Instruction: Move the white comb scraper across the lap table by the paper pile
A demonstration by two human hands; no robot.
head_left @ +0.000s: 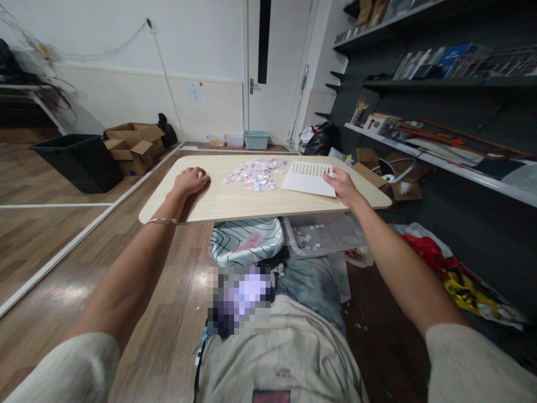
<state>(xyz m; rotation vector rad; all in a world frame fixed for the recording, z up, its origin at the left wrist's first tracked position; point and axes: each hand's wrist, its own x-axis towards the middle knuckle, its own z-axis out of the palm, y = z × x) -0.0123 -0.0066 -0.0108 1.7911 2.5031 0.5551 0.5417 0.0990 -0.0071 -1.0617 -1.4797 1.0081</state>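
Note:
A pale wooden tabletop lies in front of me. My right hand grips the right edge of a white paper sheet, which has a row of rounded cut-out slots along its far side. The sheet is slightly tilted above the board. To its left lies a loose heap of small white and pinkish paper pieces. On the left part of the tabletop my left hand rests palm down, fingers loosely bent, apart from the heap. Nothing shows in it.
Below the board are a patterned fabric-covered item and a clear plastic bin with paper scraps. A phone-like lit screen, blurred, is on my lap. A black bin and cardboard boxes stand left; shelves line the right.

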